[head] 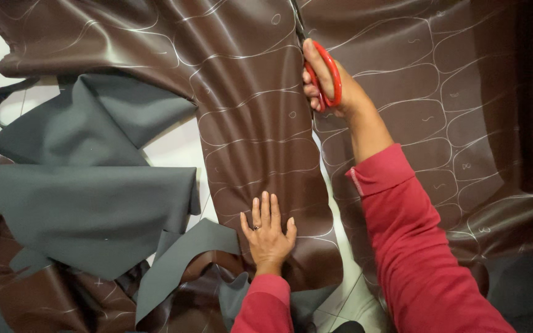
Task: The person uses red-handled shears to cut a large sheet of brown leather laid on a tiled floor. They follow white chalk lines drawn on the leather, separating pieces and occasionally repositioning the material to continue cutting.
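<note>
— Red sleeves come first, at six o'clock, both mine. What are the hands doing?

— Left hand (268, 231) lies flat, fingers spread and gripping nothing, pressing down the brown sheet (254, 129) just left of the cut. Right hand (325, 83) is up at one o'clock, thumb and fingers clenched through the loops of the red-handled scissors (327, 77).

— Where does the cut run?

— From six o'clock up toward twelve, a narrow pale gap of floor (340, 246) between the strip under my left palm and the wide marked piece at three o'clock. The blades point to twelve, along a white drawn line; their tips are hard to see against the dark.

— And the grey stuff?

— Grey pieces (87, 197) lie at nine o'clock, folded with their backing side up, well apart from the scissors.

— How do I keep this clean?

— I judge the holding hand sits too far behind the blades. I'd move it nearer the cutting point so the sheet stays taut, keep the lower blade against the floor, take long strokes, and not quite shut the tips, which tends to leave nicks. Ripples beside the scissors could pull me off the line.
</note>
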A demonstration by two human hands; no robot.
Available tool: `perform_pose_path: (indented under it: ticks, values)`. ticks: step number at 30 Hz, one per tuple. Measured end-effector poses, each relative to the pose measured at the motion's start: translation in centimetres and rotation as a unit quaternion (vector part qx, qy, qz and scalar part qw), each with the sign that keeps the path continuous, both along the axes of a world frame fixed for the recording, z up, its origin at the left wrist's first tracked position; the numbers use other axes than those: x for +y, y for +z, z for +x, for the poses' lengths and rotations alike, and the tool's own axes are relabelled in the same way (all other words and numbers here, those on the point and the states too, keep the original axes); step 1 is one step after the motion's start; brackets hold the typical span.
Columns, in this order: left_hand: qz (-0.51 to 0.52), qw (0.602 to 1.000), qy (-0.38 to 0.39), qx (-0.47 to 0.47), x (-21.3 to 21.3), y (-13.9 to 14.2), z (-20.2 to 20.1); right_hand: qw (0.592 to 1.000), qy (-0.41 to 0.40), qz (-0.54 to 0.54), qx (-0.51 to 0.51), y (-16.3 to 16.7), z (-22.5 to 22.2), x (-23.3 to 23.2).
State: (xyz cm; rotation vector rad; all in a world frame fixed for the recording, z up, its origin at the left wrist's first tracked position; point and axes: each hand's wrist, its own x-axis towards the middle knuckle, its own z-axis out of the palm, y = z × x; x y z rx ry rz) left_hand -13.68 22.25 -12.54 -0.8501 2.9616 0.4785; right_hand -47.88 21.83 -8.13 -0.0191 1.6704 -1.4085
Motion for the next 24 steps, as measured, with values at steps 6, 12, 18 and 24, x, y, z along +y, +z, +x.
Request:
perform_pose_path:
  ticks: [6,12,18,24]
  values:
    - [-0.007,1.0,-0.003,0.001,-0.2,0.2,0.0,0.996,0.033,0.076,0.017,1.1,-0.3,0.2]
    - [-0.001,1.0,-0.001,-0.004,-0.7,0.5,-0.1,0.995,0.054,0.078,0.032,2.1,-0.5,0.1]
    - [-0.002,1.0,-0.002,0.003,-1.2,1.1,-0.3,0.993,0.085,0.065,0.051,3.3,-1.5,-1.0]
    - [-0.003,1.0,-0.002,-0.007,-1.6,1.2,-0.3,0.988,0.107,0.099,0.055,4.2,-2.9,-2.8]
